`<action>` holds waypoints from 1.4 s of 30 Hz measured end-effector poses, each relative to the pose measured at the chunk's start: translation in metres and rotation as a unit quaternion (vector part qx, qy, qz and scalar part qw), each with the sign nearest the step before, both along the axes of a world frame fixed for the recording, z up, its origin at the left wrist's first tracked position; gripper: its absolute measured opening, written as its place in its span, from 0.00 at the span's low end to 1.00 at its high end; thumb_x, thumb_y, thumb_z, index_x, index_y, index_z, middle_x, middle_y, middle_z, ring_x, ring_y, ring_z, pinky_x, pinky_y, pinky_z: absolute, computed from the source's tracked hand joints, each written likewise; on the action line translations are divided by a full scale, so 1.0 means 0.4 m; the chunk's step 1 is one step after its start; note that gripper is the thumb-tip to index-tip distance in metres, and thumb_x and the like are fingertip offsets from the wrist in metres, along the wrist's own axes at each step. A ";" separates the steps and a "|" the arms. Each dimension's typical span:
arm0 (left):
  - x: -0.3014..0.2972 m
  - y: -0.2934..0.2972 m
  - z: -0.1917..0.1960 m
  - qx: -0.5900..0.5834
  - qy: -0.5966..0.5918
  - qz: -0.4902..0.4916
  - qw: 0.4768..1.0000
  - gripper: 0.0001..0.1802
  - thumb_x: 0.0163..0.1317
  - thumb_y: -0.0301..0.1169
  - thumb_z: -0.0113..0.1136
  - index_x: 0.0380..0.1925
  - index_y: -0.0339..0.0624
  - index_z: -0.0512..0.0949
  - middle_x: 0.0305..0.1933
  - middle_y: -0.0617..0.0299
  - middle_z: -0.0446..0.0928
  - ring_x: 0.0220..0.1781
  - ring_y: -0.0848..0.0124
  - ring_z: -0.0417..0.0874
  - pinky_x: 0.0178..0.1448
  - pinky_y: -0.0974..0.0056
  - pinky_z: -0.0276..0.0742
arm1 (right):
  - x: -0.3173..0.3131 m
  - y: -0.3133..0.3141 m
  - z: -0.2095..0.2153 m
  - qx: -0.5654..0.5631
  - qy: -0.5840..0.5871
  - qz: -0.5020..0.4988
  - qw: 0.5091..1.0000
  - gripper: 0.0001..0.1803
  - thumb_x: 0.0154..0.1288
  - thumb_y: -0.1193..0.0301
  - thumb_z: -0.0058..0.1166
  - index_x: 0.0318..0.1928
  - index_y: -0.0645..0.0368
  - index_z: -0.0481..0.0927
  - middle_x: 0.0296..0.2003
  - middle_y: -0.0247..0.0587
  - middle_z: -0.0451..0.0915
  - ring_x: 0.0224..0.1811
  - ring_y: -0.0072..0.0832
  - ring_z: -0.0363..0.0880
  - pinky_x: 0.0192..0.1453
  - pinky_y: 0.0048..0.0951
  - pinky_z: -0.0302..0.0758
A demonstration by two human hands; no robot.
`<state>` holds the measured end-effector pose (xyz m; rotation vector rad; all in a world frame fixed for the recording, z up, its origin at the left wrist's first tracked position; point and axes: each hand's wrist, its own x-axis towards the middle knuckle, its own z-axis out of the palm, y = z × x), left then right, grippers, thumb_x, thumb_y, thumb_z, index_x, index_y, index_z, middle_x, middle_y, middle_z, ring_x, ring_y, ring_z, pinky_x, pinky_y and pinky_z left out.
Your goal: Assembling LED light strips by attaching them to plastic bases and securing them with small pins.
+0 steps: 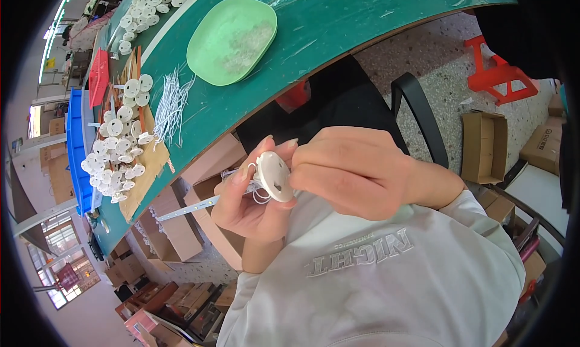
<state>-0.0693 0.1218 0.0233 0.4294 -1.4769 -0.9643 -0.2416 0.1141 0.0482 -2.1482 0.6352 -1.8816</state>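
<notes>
My left hand grips a white round plastic disc by its rim, tilted on edge in front of my chest. Thin white wire loops hang behind the disc. From beside the left hand a pale strip with small dots runs out to the left; its other end by the fingers is hidden. Against the disc's face, my right hand is closed, its fingers curled together. Whatever sits between those right fingertips is out of sight.
On the green table lie a light-green tray holding small clear bits, a bundle of white wires and heaped white discs on cardboard. A blue bin and red basket stand beyond. A black chair armrest is close by.
</notes>
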 end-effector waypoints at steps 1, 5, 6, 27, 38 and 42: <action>0.006 0.001 0.001 0.002 -0.041 -0.011 0.999 0.34 0.63 0.33 0.64 0.67 0.52 0.61 0.62 0.31 0.68 0.59 0.50 0.78 0.62 0.47 0.75 | 0.002 0.001 0.002 -0.002 0.001 -0.011 1.000 0.14 0.40 0.87 0.59 0.33 0.71 0.79 0.30 0.49 0.79 0.23 0.35 0.77 0.25 0.27 0.76; 0.015 0.003 -0.012 0.049 -0.029 -0.024 0.998 0.34 0.63 0.32 0.64 0.67 0.52 0.61 0.62 0.31 0.68 0.58 0.52 0.78 0.61 0.49 0.76 | 0.015 -0.006 -0.012 0.007 -0.001 -0.020 1.000 0.14 0.39 0.87 0.58 0.33 0.71 0.80 0.30 0.50 0.79 0.22 0.35 0.78 0.25 0.26 0.76; 0.020 0.000 -0.014 0.042 -0.032 -0.023 0.998 0.35 0.62 0.32 0.65 0.67 0.51 0.61 0.62 0.30 0.68 0.59 0.51 0.78 0.61 0.49 0.76 | 0.020 -0.010 -0.019 0.009 -0.015 -0.022 1.000 0.14 0.40 0.87 0.59 0.33 0.70 0.81 0.30 0.49 0.80 0.22 0.35 0.78 0.25 0.26 0.76; 0.497 -0.216 0.314 0.178 -0.292 0.374 0.862 0.27 0.53 0.15 0.63 0.56 0.36 0.73 0.54 0.52 0.78 0.39 0.74 0.81 0.41 0.71 0.79 | 0.046 -0.228 0.002 0.209 0.012 0.073 0.975 0.20 0.60 0.86 0.53 0.40 0.58 0.55 0.36 0.52 0.79 0.29 0.29 0.77 0.37 0.27 0.75; 1.163 -0.525 0.464 0.400 -0.386 0.408 0.724 0.19 0.61 0.34 0.50 0.52 0.45 0.76 0.27 0.63 0.79 0.20 0.73 0.79 0.19 0.71 0.67 | -0.042 -0.460 0.089 0.119 0.131 -0.167 0.970 0.23 0.55 0.81 0.59 0.14 0.59 0.58 0.11 0.42 0.59 0.11 0.36 0.57 0.17 0.33 0.50; 1.268 -0.557 0.382 0.337 -0.501 0.371 0.706 0.23 0.60 0.33 0.46 0.56 0.44 0.75 0.27 0.56 0.78 0.21 0.68 0.81 0.20 0.65 0.73 | 0.013 -0.663 0.175 0.101 0.280 -0.112 0.948 0.22 0.62 0.76 0.56 0.14 0.60 0.61 0.12 0.42 0.59 0.13 0.41 0.56 0.20 0.37 0.53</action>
